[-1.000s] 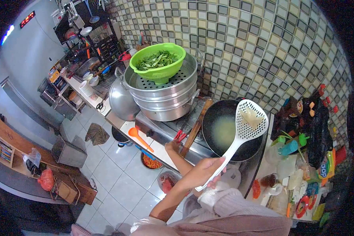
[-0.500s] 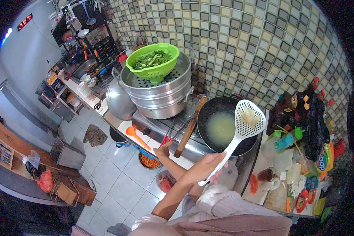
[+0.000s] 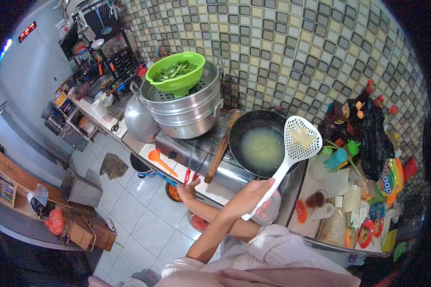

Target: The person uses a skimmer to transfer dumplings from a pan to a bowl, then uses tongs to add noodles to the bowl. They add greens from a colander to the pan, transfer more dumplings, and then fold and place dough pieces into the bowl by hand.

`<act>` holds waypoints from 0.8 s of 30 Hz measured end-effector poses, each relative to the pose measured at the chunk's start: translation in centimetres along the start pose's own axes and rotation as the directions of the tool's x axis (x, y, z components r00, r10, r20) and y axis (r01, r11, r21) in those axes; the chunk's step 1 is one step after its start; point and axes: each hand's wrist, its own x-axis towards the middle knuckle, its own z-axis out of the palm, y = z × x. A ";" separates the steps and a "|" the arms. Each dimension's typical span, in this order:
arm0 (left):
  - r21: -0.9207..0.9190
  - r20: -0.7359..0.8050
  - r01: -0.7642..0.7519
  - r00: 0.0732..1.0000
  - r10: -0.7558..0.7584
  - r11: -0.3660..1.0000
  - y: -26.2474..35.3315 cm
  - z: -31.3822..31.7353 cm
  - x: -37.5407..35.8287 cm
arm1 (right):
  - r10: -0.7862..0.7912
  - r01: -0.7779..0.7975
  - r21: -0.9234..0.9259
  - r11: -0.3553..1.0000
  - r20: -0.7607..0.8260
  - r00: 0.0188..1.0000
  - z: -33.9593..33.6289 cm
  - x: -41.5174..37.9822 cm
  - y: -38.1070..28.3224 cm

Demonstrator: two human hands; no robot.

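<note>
My left hand (image 3: pixel 250 200) is closed round the handle of a white slotted skimmer (image 3: pixel 296 143), with a pale piece of food (image 3: pixel 301 137) on its head. The skimmer is over the right side of a black pan (image 3: pixel 235 138) containing cloudy liquid (image 3: pixel 264 147). My right arm crosses beneath the left. My right hand (image 3: pixel 188 189), fingers apart, is at the counter's front edge, just below the red handles of tongs (image 3: pixel 187 175). A wooden-handled tool (image 3: pixel 219 158) lies beside the pan.
A steamer pot (image 3: pixel 184 115) carries a green colander (image 3: pixel 177 86) of leaves. An orange spoon (image 3: pixel 162 162) and pot lid (image 3: pixel 140 122) are left of the stove (image 3: pixel 170 150). Bottles, cups and packets crowd the right counter. Bowls stand on the floor (image 3: pixel 151 210).
The view has shifted, so the stove and pots appear farther left. My right hand has moved slightly left and down in the picture. My left hand still holds the skimmer with the food piece.
</note>
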 end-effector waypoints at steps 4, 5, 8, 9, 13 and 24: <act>-0.011 -0.022 0.000 1.000 -0.001 1.000 -0.3 2.2 0.1 | 0.017 -0.025 0.114 0.993 0.071 0.997 0.1 -2.9 -0.2; -0.010 -0.021 0.000 1.000 -0.001 1.000 -0.2 2.9 0.1 | 0.020 -0.032 0.141 0.990 0.091 0.996 0.1 -3.7 -0.3; -0.062 -0.008 0.001 1.000 -0.002 0.998 -0.1 5.2 -0.3 | 0.027 -0.059 0.212 0.975 0.151 0.988 -0.2 -6.7 -0.9; -0.057 -0.031 -0.011 0.999 0.009 0.998 -0.2 6.0 -0.4 | 0.024 -0.064 0.233 0.970 0.171 0.985 -0.4 -7.7 -1.3; -0.031 -0.124 -0.044 0.992 0.040 0.999 -0.4 9.3 -0.7 | 0.019 -0.090 0.231 0.969 0.292 0.956 -1.9 -13.7 -5.2; 0.107 -0.220 -0.211 0.948 0.230 0.972 -1.3 19.4 -0.6 | -0.408 0.339 -0.348 0.874 -0.147 0.901 -15.6 -37.9 -13.5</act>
